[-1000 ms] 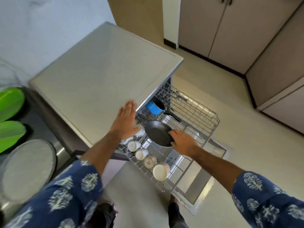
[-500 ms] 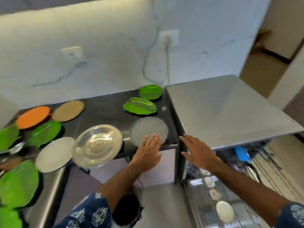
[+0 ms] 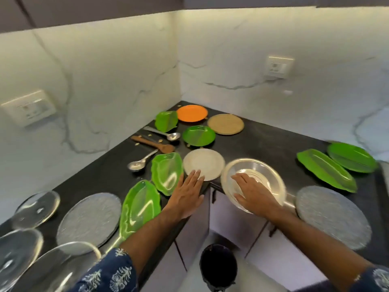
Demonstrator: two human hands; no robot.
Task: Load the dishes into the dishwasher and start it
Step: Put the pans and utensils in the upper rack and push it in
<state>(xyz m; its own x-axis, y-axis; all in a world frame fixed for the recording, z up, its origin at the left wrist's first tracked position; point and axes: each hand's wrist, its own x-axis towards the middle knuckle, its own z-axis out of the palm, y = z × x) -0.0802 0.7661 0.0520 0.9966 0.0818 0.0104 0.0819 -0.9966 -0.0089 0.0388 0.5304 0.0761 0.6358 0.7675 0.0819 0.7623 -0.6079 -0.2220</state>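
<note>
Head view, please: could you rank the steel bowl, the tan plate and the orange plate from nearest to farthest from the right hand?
1. Steel bowl: directly under the right hand, at the counter's front edge.
2. Tan plate: farther back, slightly left of the hand.
3. Orange plate: farthest, in the back corner by the wall.

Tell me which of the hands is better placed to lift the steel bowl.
Right. The right hand already lies in the shiny round steel bowl at the counter edge; the left hand reaches toward the white round plate.
</note>
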